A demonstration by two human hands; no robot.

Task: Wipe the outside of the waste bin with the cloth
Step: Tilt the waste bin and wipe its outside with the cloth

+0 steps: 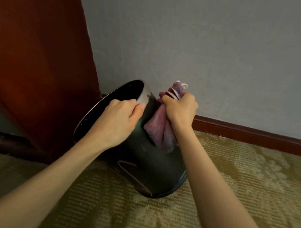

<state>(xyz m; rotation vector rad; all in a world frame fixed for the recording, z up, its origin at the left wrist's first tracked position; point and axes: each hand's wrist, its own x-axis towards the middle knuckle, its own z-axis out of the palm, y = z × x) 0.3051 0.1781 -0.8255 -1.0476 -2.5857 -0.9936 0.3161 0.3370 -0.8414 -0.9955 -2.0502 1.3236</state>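
Grips likely light, slick waste bin (159,166) at rim (144,94) with left hand (116,121), presses soft pink cloth (156,127) bunched in right hand (181,108) against its tilted side

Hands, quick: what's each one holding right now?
The left hand grips the waste bin by its rim.
The right hand grips the pink cloth against the bin's side.
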